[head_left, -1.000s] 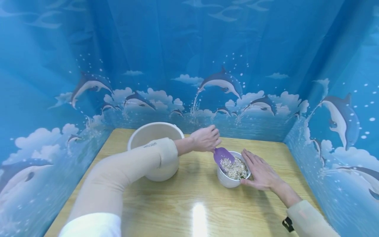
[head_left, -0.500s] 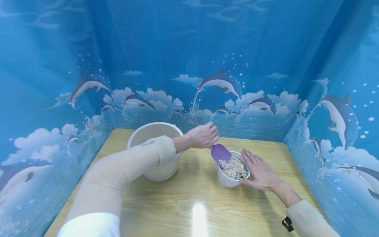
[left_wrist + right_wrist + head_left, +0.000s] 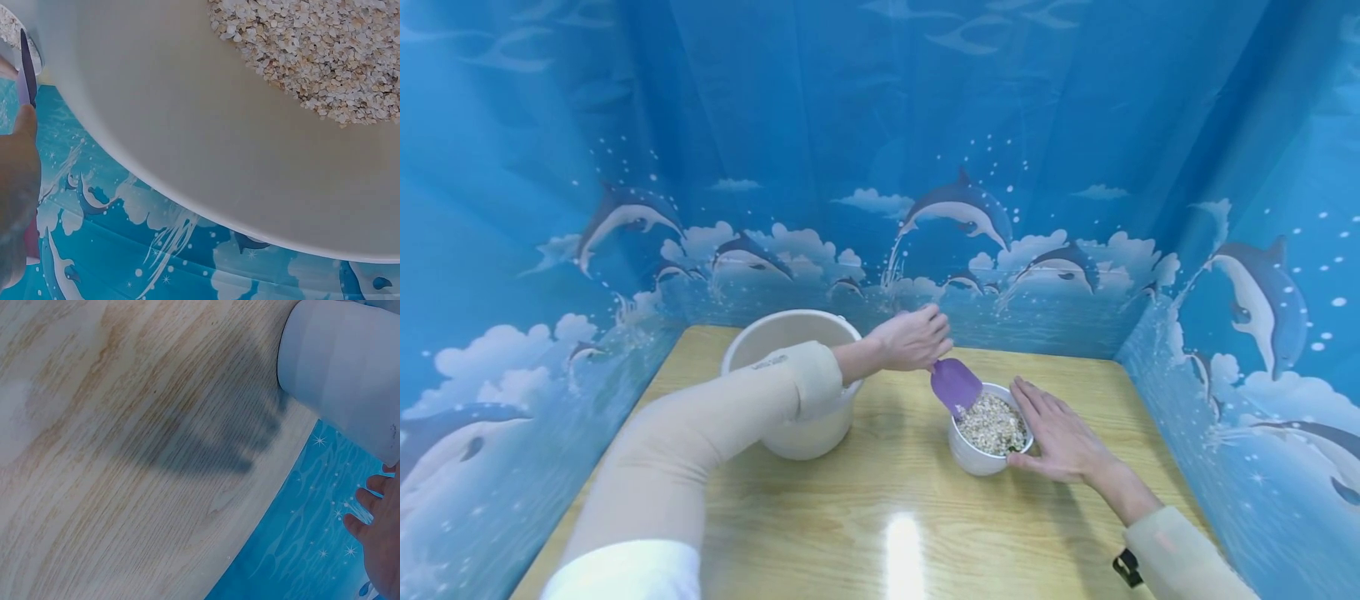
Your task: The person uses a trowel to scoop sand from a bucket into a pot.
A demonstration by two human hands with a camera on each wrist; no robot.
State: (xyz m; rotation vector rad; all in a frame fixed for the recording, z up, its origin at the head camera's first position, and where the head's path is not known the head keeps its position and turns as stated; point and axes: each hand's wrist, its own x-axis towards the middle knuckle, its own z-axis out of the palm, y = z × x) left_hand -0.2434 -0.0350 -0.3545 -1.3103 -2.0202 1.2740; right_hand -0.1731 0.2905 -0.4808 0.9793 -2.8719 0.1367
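Observation:
My left hand [image 3: 913, 337] grips the handle of a purple scoop [image 3: 955, 385]. The scoop's blade slants down, its tip at the left rim of a small white pot [image 3: 973, 461]. Pale gravel [image 3: 994, 427] fills the pot close to the brim, with a bit of green at its edge. My right hand [image 3: 1063, 437] rests against the pot's right side, fingers fairly straight, thumb at the near rim. Under my left forearm stands a large cream bucket [image 3: 808, 437]; the left wrist view shows more gravel [image 3: 325, 62] inside it.
Both containers stand on a light wooden table [image 3: 820, 525], the bucket to the left of the pot. A blue dolphin-print curtain [image 3: 880, 150] encloses the table at the back and both sides. A glare spot [image 3: 905, 550] lies near the front.
My left hand has drawn the scoop up and left, from over the gravel to the pot's left rim. Gravel has slid off the blade into the pot. My right hand stays put.

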